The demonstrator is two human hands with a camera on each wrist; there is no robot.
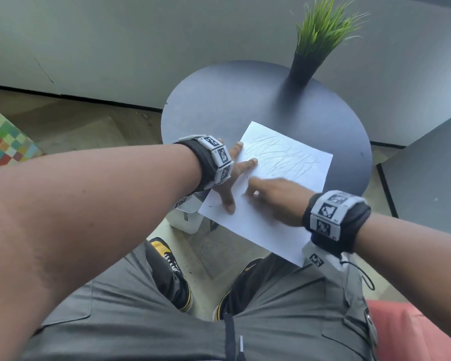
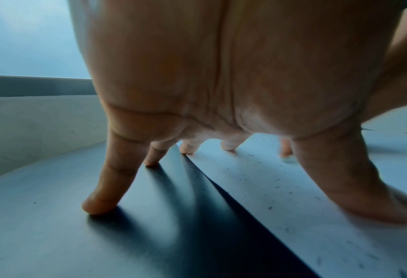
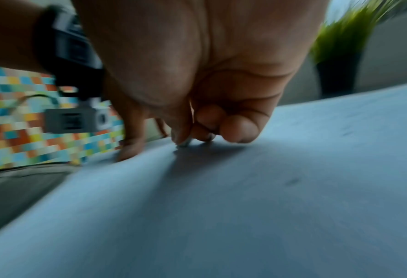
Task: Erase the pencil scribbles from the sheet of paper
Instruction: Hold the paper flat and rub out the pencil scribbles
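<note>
A white sheet of paper (image 1: 258, 230) lies on the round dark table (image 1: 245, 100), its near end overhanging the table's edge. Grey pencil scribbles (image 1: 279, 155) cover its far half. My left hand (image 1: 238, 183) is spread flat at the sheet's left edge, the thumb and two fingers pressing on the paper (image 2: 293, 197) and the other fingers on the table (image 2: 55, 235). My right hand (image 1: 253, 185) is blurred, just below the scribbles. Its curled fingers pinch a small pale eraser (image 3: 184, 144) against the paper (image 3: 245, 206); most of the eraser is hidden.
A green grass plant in a tall black vase (image 1: 305, 66) stands at the table's far side. A white box (image 1: 188, 217) sits on the floor under the table's near left edge. A grey surface (image 1: 427, 178) is at the right, a chequered cushion (image 1: 3, 136) at the left.
</note>
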